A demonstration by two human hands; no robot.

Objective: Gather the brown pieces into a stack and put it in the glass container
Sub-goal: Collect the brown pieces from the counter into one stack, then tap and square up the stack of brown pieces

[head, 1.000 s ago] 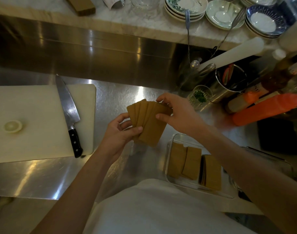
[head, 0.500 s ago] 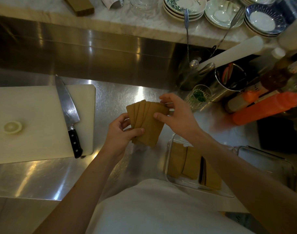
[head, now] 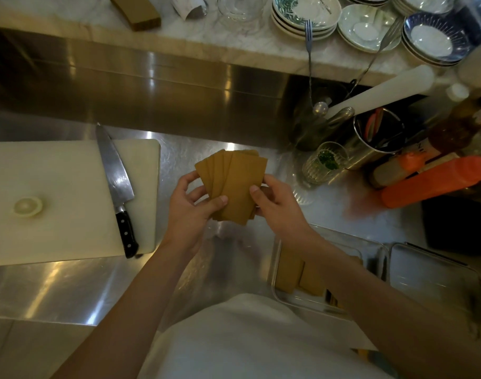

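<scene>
A fan of thin brown pieces (head: 235, 187), flat, matte and rectangular, is held above the steel bench (head: 70, 285), the left hand (head: 191, 207) pinching its lower left edge. The right hand (head: 274, 205), at the fan's top edge a second ago, now grips its lower right side, thumb on the face — apparently to square the fan into a stack. The glass container (head: 370, 248), clear and round-cornered, waits near the right forearm, already holding several pieces.

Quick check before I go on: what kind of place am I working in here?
Most likely a restaurant or café kitchen prep station: steel counter, cutting board with chef's knife, squeeze bottles, stacked plates on the ledge.
</scene>
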